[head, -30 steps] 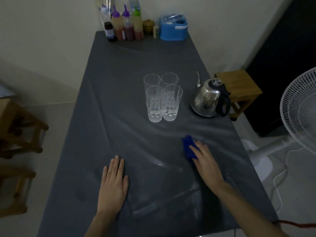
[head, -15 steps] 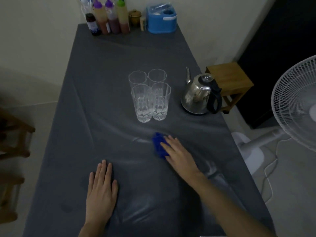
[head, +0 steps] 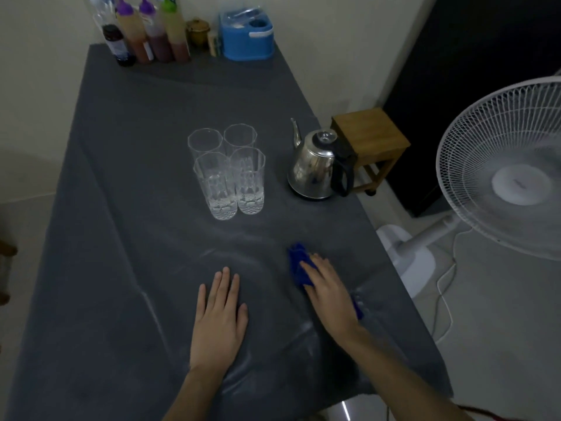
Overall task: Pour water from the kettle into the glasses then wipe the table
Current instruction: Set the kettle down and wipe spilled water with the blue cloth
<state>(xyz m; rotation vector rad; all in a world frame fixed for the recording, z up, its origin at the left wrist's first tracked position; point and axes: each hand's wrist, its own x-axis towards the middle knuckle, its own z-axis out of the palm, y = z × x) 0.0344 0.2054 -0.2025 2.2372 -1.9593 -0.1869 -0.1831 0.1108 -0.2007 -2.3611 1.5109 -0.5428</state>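
Room light is dim and even, with no hard shadows. Pale streaks of sheen lie across the near half of the bench [head: 145, 153]. The kettle [head: 315, 168] carries small bright highlights. The upper right corner falls to near black. Straight lines bow toward the edges of the view, and fine detail is soft.

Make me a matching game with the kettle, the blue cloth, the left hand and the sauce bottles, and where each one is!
1 kettle
2 blue cloth
3 left hand
4 sauce bottles

A under the right hand
B far end of the table
C lying flat, holding nothing
D right of the glasses

Pairs: 1-D, 2-A, 3-C, 4-B
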